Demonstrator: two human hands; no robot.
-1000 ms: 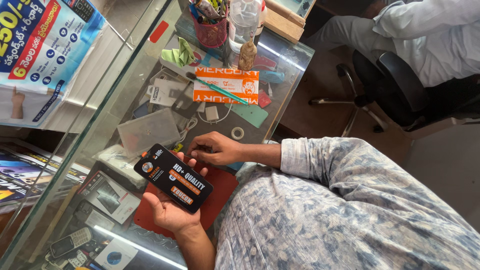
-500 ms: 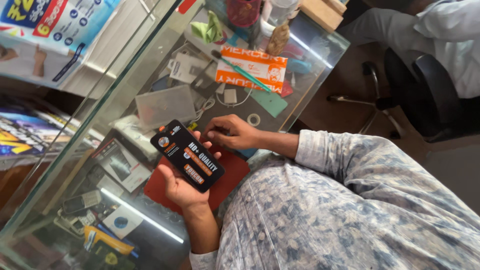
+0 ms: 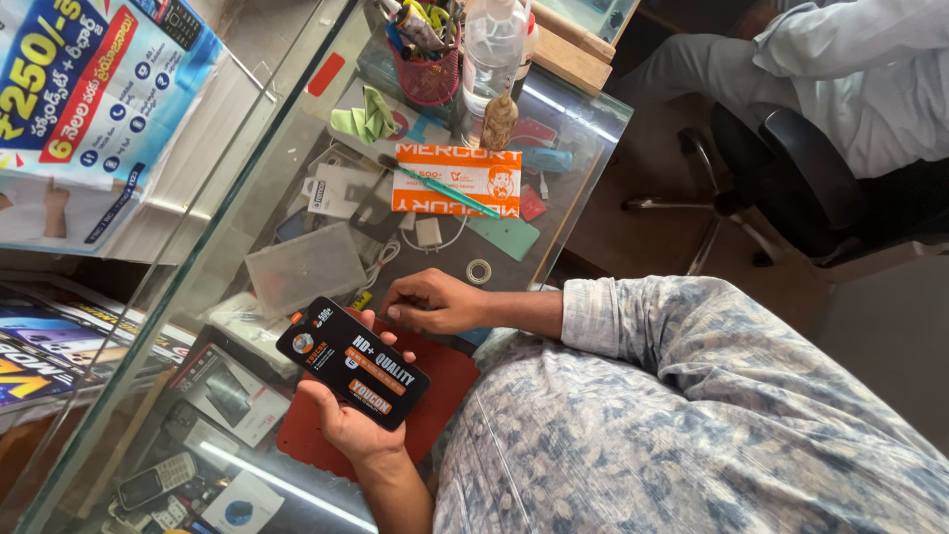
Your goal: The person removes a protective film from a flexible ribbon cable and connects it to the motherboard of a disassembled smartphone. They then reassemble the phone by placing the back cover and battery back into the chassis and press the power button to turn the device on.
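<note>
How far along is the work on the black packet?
Done: the left hand holds the black packet over the red mat. In hand: right hand fingertips sit by its top edge. Left: packet looks unopened, nothing taken out.

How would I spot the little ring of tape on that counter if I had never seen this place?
Start at the glass counter and find the orange and white packet lying on it. Below that lies a green card, and just under its lower edge sits the roll of tape, above the right hand. It is the only small pale ring with an open middle.
</note>
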